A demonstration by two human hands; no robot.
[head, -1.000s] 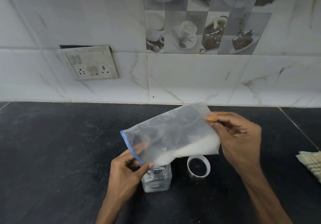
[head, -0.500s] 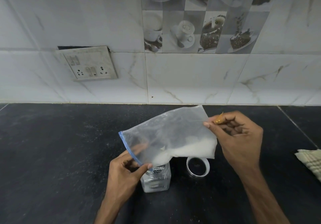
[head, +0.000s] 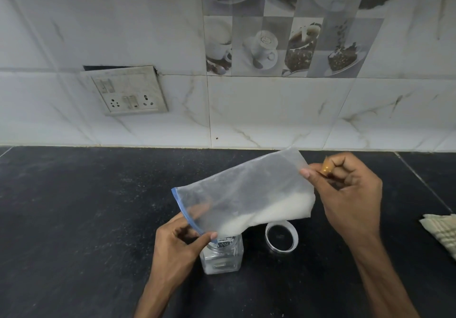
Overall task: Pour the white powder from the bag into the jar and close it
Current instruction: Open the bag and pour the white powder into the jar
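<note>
A clear zip bag [head: 246, 189] with a blue edge hangs tilted over the black counter, white powder [head: 266, 215] lying along its lower side. My left hand [head: 180, 241] pinches the bag's blue open end just above the small clear jar [head: 222, 253], which stands upright with its mouth partly hidden by the bag. My right hand [head: 350, 194] pinches the bag's raised far corner. The jar's lid [head: 282, 237] lies on the counter right of the jar, open side up.
A folded checked cloth [head: 441, 231] lies at the right edge of the black counter [head: 86, 219]. A tiled wall with a switch and socket plate [head: 127, 91] rises behind.
My right hand has shifted its pinch on the raised corner and the bag has flattened a little. The powder has slid along the lower side towards the blue open end.
</note>
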